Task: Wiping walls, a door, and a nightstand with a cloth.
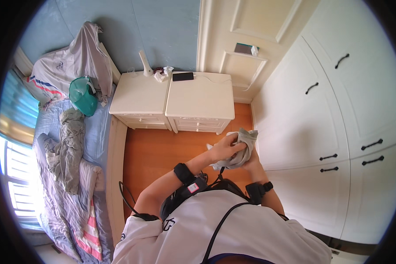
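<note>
A bunched light-grey cloth (pixel 247 143) is between my two hands in front of my body, folded over on itself. Whether it is a garment I cannot tell. My left hand (pixel 225 148) grips it from the left, fingers bent over its upper side. From the right, my right hand (pixel 251 163) holds the lower right part of the bundle; most of its fingers are hidden behind the cloth. Each wrist wears a black strap with a small device.
Two cream nightstands (pixel 200 99) stand ahead, bearing a black phone (pixel 183 76), tissues (pixel 163 74) and a white upright device (pixel 145 64). White wardrobe doors (pixel 295 119) rise on the right. On the left, the bed (pixel 97 141) holds rumpled clothes (pixel 68 149) and a green cap-like item (pixel 83 97).
</note>
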Demonstrator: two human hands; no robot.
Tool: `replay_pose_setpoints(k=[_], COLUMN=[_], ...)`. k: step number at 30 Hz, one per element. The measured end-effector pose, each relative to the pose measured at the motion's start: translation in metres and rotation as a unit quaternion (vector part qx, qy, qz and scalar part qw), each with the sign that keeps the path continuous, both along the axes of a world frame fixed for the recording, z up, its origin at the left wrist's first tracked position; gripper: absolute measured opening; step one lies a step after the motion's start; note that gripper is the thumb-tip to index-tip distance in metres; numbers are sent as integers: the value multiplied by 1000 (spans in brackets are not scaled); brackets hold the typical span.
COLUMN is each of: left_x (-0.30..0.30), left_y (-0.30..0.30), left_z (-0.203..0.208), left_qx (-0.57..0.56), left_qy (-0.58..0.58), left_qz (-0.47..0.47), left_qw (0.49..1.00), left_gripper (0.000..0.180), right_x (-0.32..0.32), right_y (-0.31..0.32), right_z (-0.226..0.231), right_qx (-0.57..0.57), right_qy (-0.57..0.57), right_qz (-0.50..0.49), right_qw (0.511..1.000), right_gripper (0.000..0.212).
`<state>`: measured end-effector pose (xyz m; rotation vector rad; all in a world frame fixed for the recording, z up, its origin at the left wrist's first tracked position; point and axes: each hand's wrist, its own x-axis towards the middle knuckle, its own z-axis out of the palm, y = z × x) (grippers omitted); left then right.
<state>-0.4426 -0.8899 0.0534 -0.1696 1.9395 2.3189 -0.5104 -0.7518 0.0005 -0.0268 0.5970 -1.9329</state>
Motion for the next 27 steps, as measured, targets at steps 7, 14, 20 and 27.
replay_pose_setpoints(k=[7, 14, 20, 27], left_x=[-55, -98, -85, -111], left_y=[-84, -223, -363, -435], left_z=[-56, -154, -231, -308], left_qx=[-128, -217, -398, -465], left_qy=[14, -90, -229, -340], left_qz=[119, 187, 266, 225], left_qw=[985, 954, 848, 786], left_gripper=[25, 16, 15, 38], right_x=[-33, -164, -216, -250], right_y=[-58, -112, -251, -308], right_z=[-33, -37, -72, -205], right_qx=[48, 22, 187, 465], right_qy=[-57, 22, 61, 391], right_qz=[-163, -203, -330, 2], right_qw=[984, 979, 923, 794], right_gripper=[41, 32, 37, 65])
